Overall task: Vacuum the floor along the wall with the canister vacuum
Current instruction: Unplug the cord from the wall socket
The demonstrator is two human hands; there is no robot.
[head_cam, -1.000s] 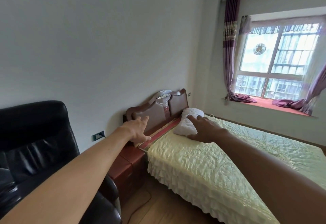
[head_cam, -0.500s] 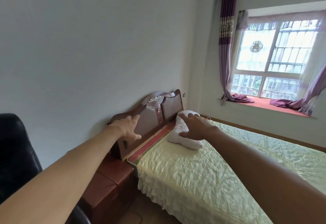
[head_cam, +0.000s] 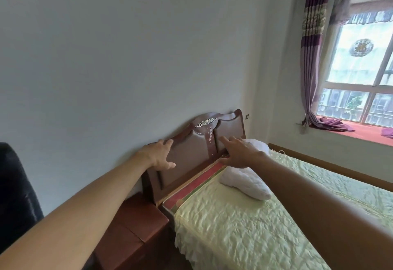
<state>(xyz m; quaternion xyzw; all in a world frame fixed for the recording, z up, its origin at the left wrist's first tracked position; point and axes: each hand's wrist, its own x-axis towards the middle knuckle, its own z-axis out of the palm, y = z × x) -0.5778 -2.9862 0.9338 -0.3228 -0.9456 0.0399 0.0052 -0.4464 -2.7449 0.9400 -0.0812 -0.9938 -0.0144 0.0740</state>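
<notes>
Both hands reach forward, fingers spread, holding nothing: left hand on the headboard upper edge, right hand above the pillow. Just beyond the left fingertips stands the wall; the canister vacuum's place cannot be told.

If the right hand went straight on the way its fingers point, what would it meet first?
Most likely the headboard: the right hand points at its right padded panel, above the pillow. Depth is unclear; it may already be touching.
</notes>
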